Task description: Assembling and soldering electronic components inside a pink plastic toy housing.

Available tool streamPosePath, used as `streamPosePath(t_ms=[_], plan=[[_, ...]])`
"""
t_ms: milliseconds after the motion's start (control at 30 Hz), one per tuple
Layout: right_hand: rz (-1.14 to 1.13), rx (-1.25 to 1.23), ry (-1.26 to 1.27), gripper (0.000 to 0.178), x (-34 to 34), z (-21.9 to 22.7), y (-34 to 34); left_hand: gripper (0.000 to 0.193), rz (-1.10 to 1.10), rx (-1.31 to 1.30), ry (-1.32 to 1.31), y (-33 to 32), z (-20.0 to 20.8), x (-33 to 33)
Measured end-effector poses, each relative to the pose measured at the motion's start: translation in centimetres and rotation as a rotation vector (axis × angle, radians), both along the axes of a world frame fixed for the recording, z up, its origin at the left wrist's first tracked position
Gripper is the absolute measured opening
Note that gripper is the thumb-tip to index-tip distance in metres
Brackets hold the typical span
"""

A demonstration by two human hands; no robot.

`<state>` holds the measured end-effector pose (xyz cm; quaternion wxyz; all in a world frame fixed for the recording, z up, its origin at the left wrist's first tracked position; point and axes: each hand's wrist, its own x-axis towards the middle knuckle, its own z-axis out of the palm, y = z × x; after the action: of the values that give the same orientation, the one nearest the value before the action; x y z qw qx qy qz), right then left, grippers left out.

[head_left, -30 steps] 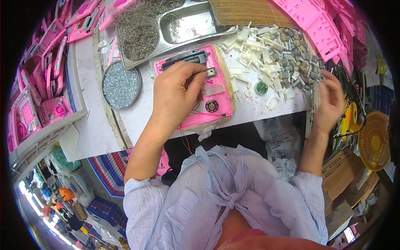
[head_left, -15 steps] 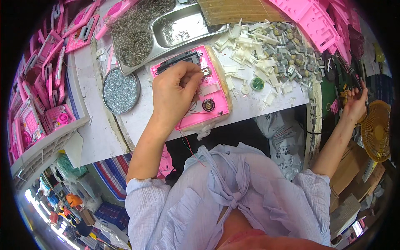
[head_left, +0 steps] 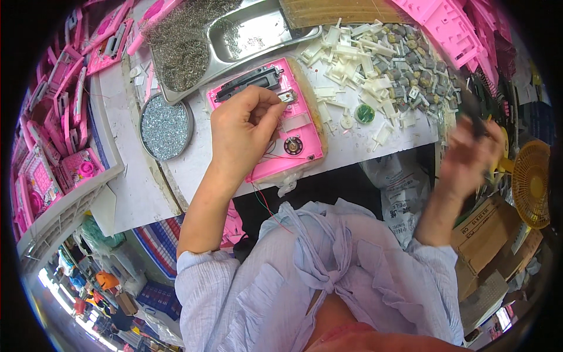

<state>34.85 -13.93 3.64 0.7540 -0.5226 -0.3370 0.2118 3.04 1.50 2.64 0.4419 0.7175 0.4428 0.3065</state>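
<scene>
A pink plastic toy housing (head_left: 302, 132) lies on a padded, plastic-wrapped block at the table's front edge. It carries a black strip-shaped part (head_left: 246, 84), a small round speaker (head_left: 293, 145) and thin red and green wires. My left hand (head_left: 240, 132) rests over it, thumb and forefinger pinched on a small silver metal part (head_left: 287, 96) near the housing's upper right. Off to the right, my right hand (head_left: 472, 152) is blurred by motion. It appears closed round a dark, long tool (head_left: 472, 111), whose exact kind the blur hides.
Metal trays (head_left: 252, 44) of small springs stand at the back, with a round tin (head_left: 166, 127) of screws at left. White plastic pieces (head_left: 381, 88) and grey motor-like parts (head_left: 410, 58) are heaped at right. Pink housings (head_left: 53, 141) pile up far left; a yellow fan (head_left: 531, 185) stands right.
My right hand has moved inward from the far right toward the table, bringing the dark tool with it. My left hand stays almost in place, still pinching at the silver part.
</scene>
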Motion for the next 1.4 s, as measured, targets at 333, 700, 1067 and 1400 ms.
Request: streamPosePath(t_ms=[333, 700, 1067, 1400], plan=[[0.640, -0.125, -0.457, 0.041, -13.7, -3.5, 12.0, 0.004, 0.037, 0.007, -0.100, -0.1, -0.7, -0.5], [0.421, -0.225, -0.238, 0.023, -8.4, -0.7, 6.1, 0.013, 0.041, 0.414, 0.166, -0.7, -1.3, 1.1], [0.603, -0.257, -0.439, 0.023, -7.8, -2.2, 5.1, 0.014, 0.078, 0.404, 0.241, -0.6, -1.8, 1.3], [0.622, -0.222, -0.479, 0.023, -7.7, -2.3, 5.5, 0.014, 0.063, 0.370, 0.236, -0.6, -1.6, 1.3]])
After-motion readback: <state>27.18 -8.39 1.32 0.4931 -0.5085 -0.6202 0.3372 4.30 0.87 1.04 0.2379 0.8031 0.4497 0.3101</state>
